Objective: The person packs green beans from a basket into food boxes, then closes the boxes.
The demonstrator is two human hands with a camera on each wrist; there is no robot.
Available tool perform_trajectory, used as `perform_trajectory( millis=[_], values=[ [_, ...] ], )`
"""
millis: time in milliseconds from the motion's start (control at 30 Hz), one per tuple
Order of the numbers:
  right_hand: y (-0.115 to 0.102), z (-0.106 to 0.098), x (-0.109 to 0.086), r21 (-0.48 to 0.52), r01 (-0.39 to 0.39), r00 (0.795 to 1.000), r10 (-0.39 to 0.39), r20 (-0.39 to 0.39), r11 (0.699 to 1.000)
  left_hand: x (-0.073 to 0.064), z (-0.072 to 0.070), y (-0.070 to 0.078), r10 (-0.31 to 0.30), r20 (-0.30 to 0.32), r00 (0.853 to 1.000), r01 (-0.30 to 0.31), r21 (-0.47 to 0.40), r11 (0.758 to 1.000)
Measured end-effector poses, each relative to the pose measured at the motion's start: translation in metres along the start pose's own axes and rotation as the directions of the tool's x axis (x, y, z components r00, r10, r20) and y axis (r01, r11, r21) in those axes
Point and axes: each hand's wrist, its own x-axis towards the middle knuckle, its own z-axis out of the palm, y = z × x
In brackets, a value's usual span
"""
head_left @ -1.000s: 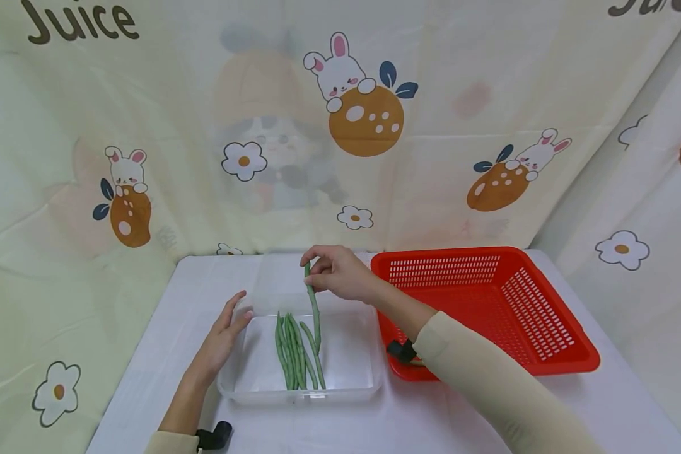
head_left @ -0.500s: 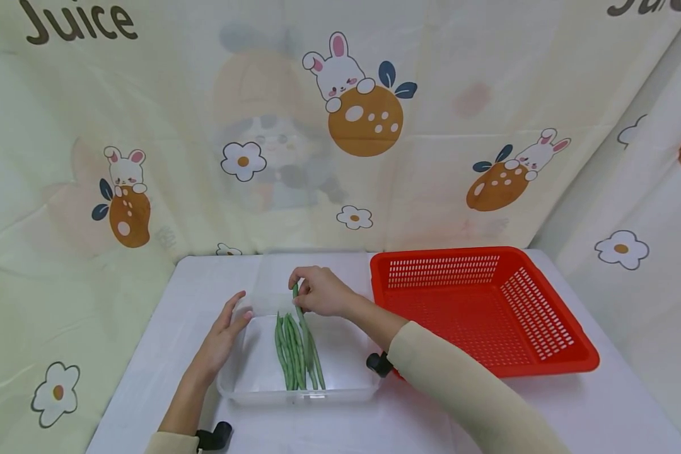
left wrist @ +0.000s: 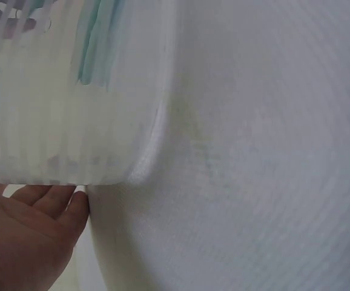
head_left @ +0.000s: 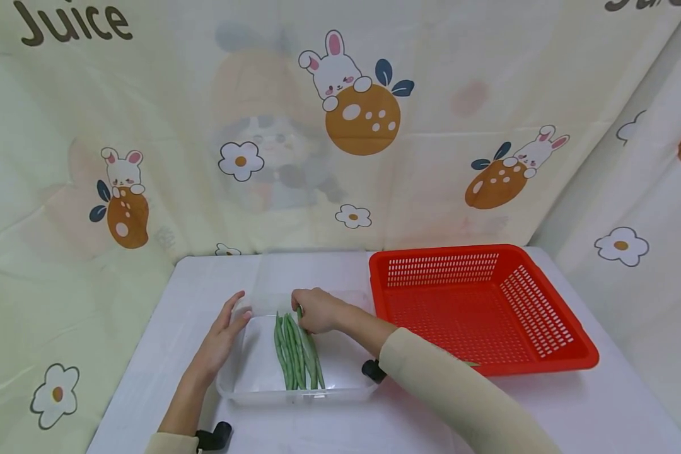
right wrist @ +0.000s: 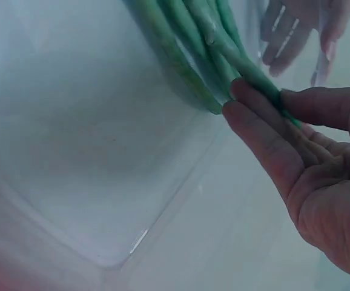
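A clear plastic box (head_left: pixel 349 396) stands on the white table, with several green beans (head_left: pixel 286 350) lying side by side inside it. My right hand (head_left: pixel 322 311) reaches over the far part of the box. In the right wrist view, its thumb and fingers pinch a green bean (right wrist: pixel 250 70) near the tip, low over the other beans. My left hand (head_left: pixel 220 343) rests against the left side of the box with its fingers fairly straight. The left wrist view shows those fingers (left wrist: pixel 72 212) touching the outside of the box wall.
A red perforated basket (head_left: pixel 448 302) stands to the right of the box, with a bit of green (head_left: pixel 471 363) near its front rim, partly behind the right sleeve. A printed curtain (head_left: pixel 284 113) hangs behind the table (head_left: pixel 408 422).
My right hand has moved left and down toward the box, bringing the green bean from upright to lying along the others. My left hand keeps its place.
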Motion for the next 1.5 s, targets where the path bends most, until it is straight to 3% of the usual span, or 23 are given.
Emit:
perform_trajectory(
  millis=[200,433,633,833,967,1133,1500],
  values=[
    [0.0,0.005,-0.004,-0.059,-0.076,0.997,0.077,0.008,0.995,-0.001,0.0,0.0,0.009,0.001,1.0,-0.009,-0.009,1.0],
    [0.001,-0.004,-0.01,-0.047,-0.067,0.998,0.067,0.003,0.997,0.0,0.0,-0.003,0.005,0.004,1.0,-0.005,-0.009,1.0],
    [0.0,-0.029,-0.021,-0.088,-0.005,0.998,-0.001,-0.069,0.996,0.001,0.0,-0.003,0.001,0.004,1.0,-0.001,-0.01,1.0],
    [0.006,-0.062,-0.04,-0.081,0.013,0.984,-0.027,-0.174,0.997,0.001,0.001,-0.001,0.003,0.001,1.0,-0.003,-0.009,1.0],
    [0.023,-0.077,-0.051,-0.065,0.04,0.97,-0.054,-0.238,0.997,0.0,0.001,-0.001,0.002,0.006,1.0,-0.002,-0.006,1.0],
    [0.053,-0.089,-0.067,-0.038,0.049,0.973,-0.057,-0.222,0.998,0.0,0.0,-0.001,0.005,0.008,1.0,-0.005,-0.008,1.0],
    [0.107,-0.109,-0.095,-0.072,-0.05,0.971,0.032,-0.236,0.996,-0.002,-0.001,0.002,0.022,0.008,1.0,-0.022,-0.012,1.0]
  ],
)
